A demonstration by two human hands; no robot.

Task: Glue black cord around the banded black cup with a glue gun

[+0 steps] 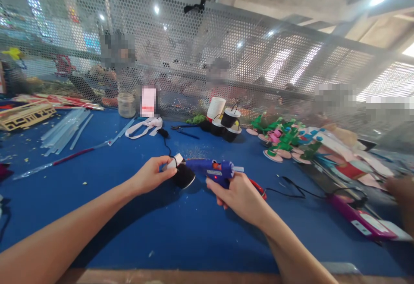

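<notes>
Small black cup (183, 175), lying on its side near the middle of the blue tabletop (136, 228), pale rim facing the near edge, a thin black wire handle looped at its top. Left hand (152, 174) closed on the cup, fingers pinching a white strip at its upper side. Right hand (237, 195) clamped around the grip of a blue glue gun (215, 170), nozzle pointed left and touching or just beside the cup; small red light lit on the gun's body; red piece under the hand, black cord trailing off toward the right edge.

Toward the far edge, behind the gun: cluster of similar black cups (230, 122) with wire handles, plus one white cup (215, 108). Right of those, green and pink foam flowers (281, 141) on round bases. Far left: loose clear glue sticks (64, 130), a glass jar (126, 105), a white ribbon (144, 126). Near the right edge, a pink tool (359, 217) beside the cord. Perforated metal screen (194, 59) standing along the far edge, blurred people behind it. Nothing lying between the hands and the cup.
</notes>
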